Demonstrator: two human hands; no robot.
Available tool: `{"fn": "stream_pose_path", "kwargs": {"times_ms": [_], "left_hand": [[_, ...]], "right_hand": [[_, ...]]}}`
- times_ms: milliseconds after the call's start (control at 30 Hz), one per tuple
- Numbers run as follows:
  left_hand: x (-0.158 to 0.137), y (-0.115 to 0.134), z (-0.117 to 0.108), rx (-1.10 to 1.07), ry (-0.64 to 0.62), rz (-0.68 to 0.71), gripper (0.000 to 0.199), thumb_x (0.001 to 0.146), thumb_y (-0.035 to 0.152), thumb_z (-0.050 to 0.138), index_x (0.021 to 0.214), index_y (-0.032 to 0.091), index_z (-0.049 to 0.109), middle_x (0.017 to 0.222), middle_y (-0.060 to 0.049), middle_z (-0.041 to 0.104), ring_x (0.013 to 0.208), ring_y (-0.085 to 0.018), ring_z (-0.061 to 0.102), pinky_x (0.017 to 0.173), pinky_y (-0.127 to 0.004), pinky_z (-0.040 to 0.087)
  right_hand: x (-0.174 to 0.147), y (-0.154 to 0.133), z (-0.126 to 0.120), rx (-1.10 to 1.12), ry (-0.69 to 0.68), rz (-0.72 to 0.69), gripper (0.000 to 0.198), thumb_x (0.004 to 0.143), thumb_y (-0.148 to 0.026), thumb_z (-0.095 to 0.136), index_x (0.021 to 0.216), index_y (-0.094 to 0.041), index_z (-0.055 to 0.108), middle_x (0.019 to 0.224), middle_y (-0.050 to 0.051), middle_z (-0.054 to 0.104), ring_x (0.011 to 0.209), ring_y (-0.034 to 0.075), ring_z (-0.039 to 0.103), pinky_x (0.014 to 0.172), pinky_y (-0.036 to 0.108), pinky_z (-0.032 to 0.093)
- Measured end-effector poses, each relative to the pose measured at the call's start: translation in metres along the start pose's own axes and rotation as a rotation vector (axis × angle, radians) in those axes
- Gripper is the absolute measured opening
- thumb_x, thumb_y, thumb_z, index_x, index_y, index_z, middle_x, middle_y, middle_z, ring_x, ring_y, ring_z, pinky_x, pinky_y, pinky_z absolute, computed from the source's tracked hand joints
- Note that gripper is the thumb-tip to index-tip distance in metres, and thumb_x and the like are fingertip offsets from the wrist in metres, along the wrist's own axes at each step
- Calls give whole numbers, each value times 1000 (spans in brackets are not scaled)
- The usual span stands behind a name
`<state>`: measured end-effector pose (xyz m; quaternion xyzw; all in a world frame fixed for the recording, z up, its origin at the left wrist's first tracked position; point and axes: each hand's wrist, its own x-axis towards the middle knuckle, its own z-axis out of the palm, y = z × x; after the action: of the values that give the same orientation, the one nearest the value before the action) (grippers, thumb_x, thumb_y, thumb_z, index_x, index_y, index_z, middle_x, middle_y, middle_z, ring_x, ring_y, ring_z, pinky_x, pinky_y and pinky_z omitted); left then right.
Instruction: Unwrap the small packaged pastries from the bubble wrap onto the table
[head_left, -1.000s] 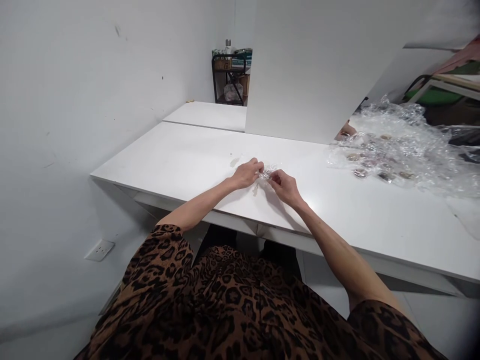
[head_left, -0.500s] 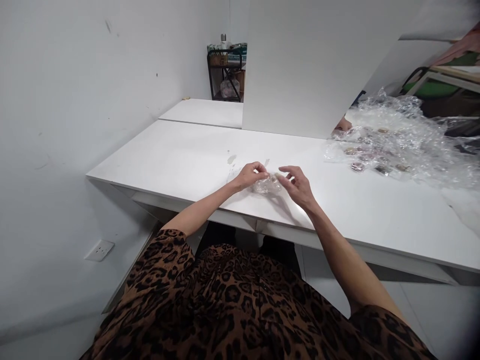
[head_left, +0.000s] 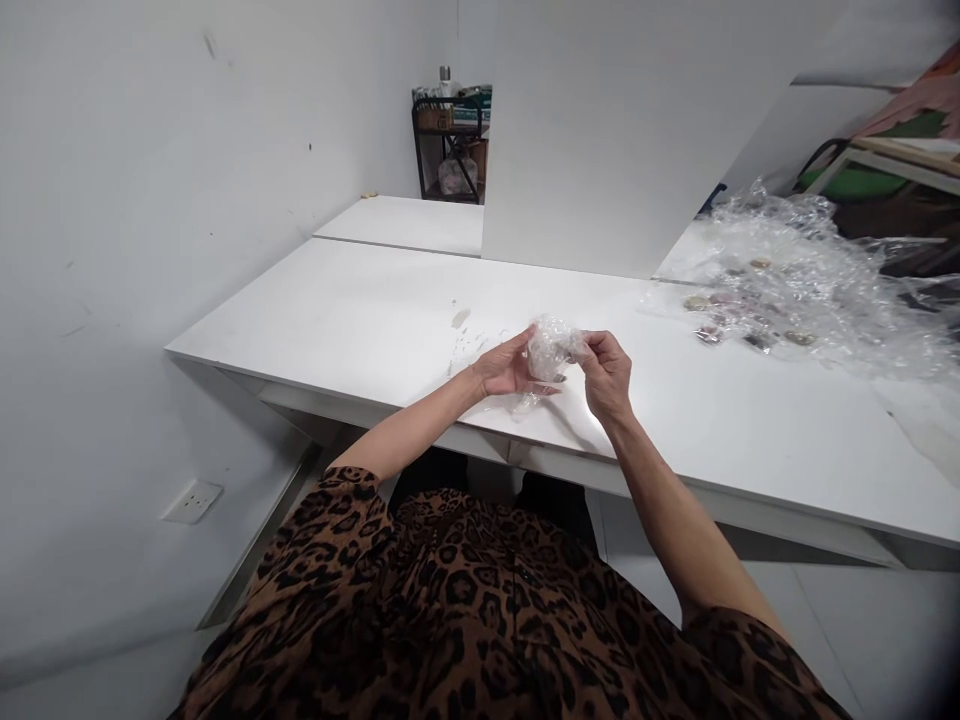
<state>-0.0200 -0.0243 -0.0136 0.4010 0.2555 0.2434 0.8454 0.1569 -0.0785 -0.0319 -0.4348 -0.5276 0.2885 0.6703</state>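
A crumpled bundle of clear plastic wrap (head_left: 553, 347) is held up between both hands, just above the white table (head_left: 337, 310). My left hand (head_left: 511, 368) cups it from the left and below, fingers curved round it. At its right side my right hand (head_left: 607, 368) pinches an edge of the plastic, fingers closed. A small dark spot shows at the bundle's lower edge; what is inside, I cannot make out. More clear plastic (head_left: 525, 404) hangs or lies beneath my left hand.
To the right lies a big heap of clear plastic (head_left: 810, 270) with several small coloured pieces in it. A tall white panel (head_left: 600, 140) stands at the table's back. Beyond it is a black shelf rack (head_left: 417, 150); a wall socket (head_left: 193, 502) sits at left.
The plastic bundle has been lifted off the table. My left hand has turned to cup it, and my right hand has closed on its edge. A hand beside the heap is out of sight now.
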Motion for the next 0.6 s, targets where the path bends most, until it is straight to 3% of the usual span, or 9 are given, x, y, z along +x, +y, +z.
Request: {"fn": "stream_pose_path", "kwargs": {"times_ms": [67, 133, 233, 367, 500, 600], "left_hand": [[2, -2, 7, -102, -10, 58, 52, 72, 50, 83, 108, 19, 62, 103, -12, 69, 96, -25, 67, 87, -49, 56], [6, -3, 12, -89, 101, 163, 48, 70, 34, 84, 109, 20, 60, 103, -8, 68, 92, -20, 65, 86, -43, 56], [12, -5, 13, -1, 304, 328, 65, 67, 21, 82, 124, 25, 52, 106, -3, 65, 88, -14, 63, 82, -32, 53], [15, -7, 9, 188, 394, 473, 83, 69, 21, 83, 139, 26, 39, 107, -2, 61, 90, -12, 61, 86, -30, 50], [13, -5, 7, 292, 425, 564, 90, 71, 22, 85, 144, 30, 33, 117, -3, 57, 94, -12, 59, 91, -31, 49], [13, -1, 5, 170, 479, 493, 83, 72, 21, 85, 140, 30, 38, 113, -3, 57, 90, -10, 58, 85, -27, 50]], "right_hand": [[0, 1, 4, 64, 48, 38, 36, 79, -52, 74, 84, -22, 55, 79, -1, 57, 72, 12, 54, 72, 28, 49], [0, 3, 5, 137, 133, 110, 41, 73, -53, 78, 80, -22, 51, 77, -1, 55, 70, 11, 54, 69, 27, 50], [1, 2, 2, 283, 230, 232, 49, 68, -60, 81, 82, -22, 54, 83, 0, 58, 73, 11, 57, 66, 26, 53], [-3, -7, -1, 317, 148, 360, 56, 65, -66, 82, 95, -23, 62, 95, 2, 63, 78, 13, 61, 61, 26, 54], [-4, -11, -1, 221, 85, 408, 59, 48, -45, 97, 87, -21, 61, 73, -3, 58, 57, 7, 51, 47, 21, 41], [0, -13, -1, 351, 167, 445, 55, 46, -37, 99, 80, -20, 60, 66, -5, 55, 52, 5, 47, 42, 18, 38]]}}
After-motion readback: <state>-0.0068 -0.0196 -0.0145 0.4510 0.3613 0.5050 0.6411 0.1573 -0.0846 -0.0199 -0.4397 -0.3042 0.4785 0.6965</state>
